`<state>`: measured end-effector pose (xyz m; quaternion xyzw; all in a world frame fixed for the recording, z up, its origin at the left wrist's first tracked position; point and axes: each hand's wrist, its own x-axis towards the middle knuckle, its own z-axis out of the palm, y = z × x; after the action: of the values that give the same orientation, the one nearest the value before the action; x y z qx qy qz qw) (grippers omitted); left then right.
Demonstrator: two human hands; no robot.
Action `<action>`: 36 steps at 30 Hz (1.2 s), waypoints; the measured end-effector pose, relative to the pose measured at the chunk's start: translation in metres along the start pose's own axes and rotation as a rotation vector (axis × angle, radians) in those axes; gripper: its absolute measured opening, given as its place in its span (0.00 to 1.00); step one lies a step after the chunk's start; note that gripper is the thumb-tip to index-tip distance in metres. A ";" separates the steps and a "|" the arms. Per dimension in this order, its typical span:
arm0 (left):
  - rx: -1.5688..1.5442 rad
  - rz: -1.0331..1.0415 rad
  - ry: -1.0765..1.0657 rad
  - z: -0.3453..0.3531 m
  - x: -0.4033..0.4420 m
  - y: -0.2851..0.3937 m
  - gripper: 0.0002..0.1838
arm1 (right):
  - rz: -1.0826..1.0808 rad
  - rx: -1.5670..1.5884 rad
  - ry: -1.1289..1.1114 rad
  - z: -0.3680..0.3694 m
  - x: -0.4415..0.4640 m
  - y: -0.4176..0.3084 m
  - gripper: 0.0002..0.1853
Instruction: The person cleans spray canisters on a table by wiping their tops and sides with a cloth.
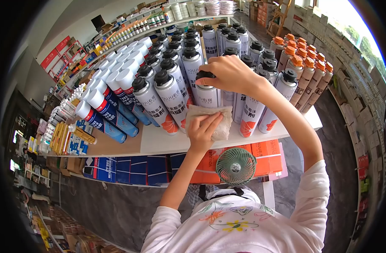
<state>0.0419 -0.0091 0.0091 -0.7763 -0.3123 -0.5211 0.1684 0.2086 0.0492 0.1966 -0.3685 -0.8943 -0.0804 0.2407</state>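
Observation:
My right hand (229,74) is closed around the black top of a white spray foam can (208,98) at the front of the rows. The can stands upright, and my fingers partly cover its top. Below, my left hand (202,133) holds a beige cloth (221,125) with its fingers bent over it. The cloth lies against the lower part of that can and hides its base. Similar white cans with black tops (165,101) stand close on the left, and another such can (252,107) stands on the right.
Blue cans with white caps (106,114) stand to the left, brown cans with orange tops (296,69) to the right. The white tabletop (159,142) ends just in front of me. A small green fan (236,166) is near my chest, before orange boxes (267,156).

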 end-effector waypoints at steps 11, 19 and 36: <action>0.020 0.077 0.126 -0.006 0.068 -0.009 0.18 | 0.141 0.182 -0.009 0.006 0.000 -0.002 0.26; 0.058 0.184 -0.092 0.017 -0.006 -0.014 0.18 | 0.264 0.147 0.003 0.008 0.002 0.002 0.28; -0.017 0.079 0.049 -0.019 0.072 0.001 0.23 | 0.179 0.005 0.186 0.021 0.002 -0.010 0.30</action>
<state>0.0479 0.0009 0.0825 -0.7765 -0.2730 -0.5353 0.1898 0.1924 0.0501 0.1801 -0.4373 -0.8318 -0.0905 0.3298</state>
